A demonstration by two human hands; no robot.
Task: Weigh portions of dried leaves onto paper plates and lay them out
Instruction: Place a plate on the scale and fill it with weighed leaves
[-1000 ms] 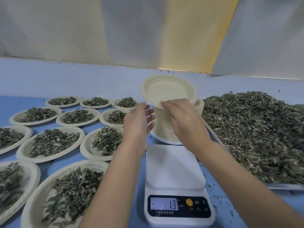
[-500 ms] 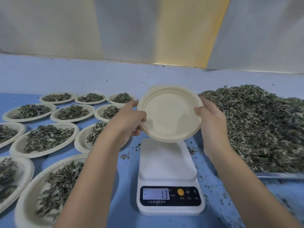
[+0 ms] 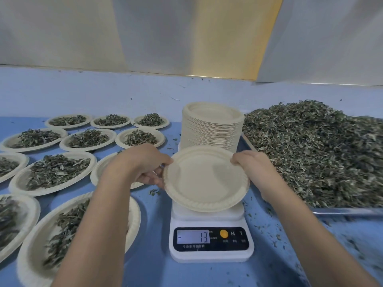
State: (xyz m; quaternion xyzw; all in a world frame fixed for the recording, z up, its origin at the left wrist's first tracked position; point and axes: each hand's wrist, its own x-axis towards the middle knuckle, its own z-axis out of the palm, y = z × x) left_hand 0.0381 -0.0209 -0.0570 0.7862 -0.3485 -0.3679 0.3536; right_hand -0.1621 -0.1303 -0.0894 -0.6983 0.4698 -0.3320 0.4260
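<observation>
Left hand (image 3: 145, 164) and right hand (image 3: 255, 170), fingers curled on opposite rims of an empty paper plate (image 3: 205, 179), which is held tilted just over the platform of the scale (image 3: 211, 243). The plate stack (image 3: 213, 125) is seen just beyond, the heap of dried leaves (image 3: 321, 150) at right. Filled plates (image 3: 53, 172) are laid out at left.

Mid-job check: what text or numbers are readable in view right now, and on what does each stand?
"- 13": on the scale display.
"M" and "T": button labels on the scale's front panel.
Small print beside the digits, under the buttons and below the display: too small and blurred to read.
Held plate and plate stack: no text visible.
</observation>
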